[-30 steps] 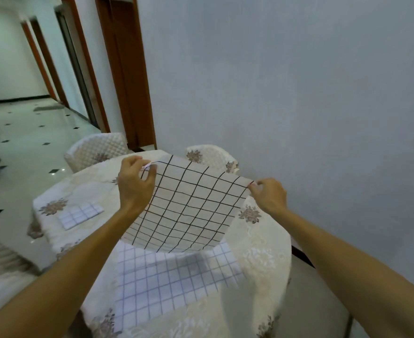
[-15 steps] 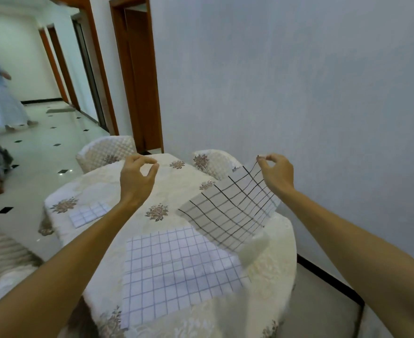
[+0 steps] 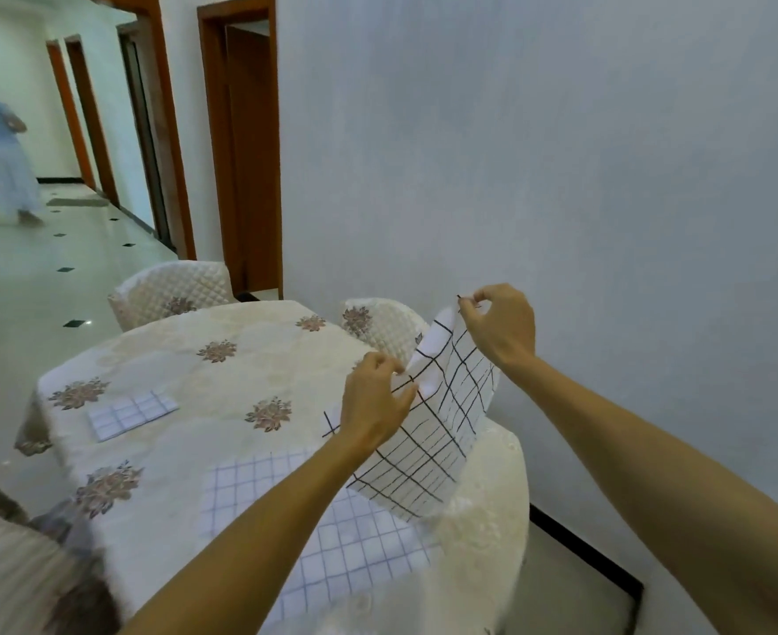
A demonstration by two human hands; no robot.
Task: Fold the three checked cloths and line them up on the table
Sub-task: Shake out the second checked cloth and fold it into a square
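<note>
A white cloth with a black check (image 3: 432,433) hangs in the air over the table's right side. My right hand (image 3: 501,325) pinches its top corner. My left hand (image 3: 375,403) pinches the cloth's edge lower and to the left. A larger cloth with a fine blue check (image 3: 313,533) lies spread flat on the near part of the table, partly under my left forearm. A small folded blue-checked cloth (image 3: 130,412) rests near the table's left edge.
The table (image 3: 222,396) wears a cream flowered cover. Two quilted chairs, one (image 3: 171,291) behind on the left, one (image 3: 382,325) by the wall. The wall is close on the right. A person (image 3: 2,148) walks in the hallway far left.
My left hand let go of the black-checked cloth, crossed to the right and took hold of its edge again. My right hand lifted its corner higher. The cloth now hangs more upright.
</note>
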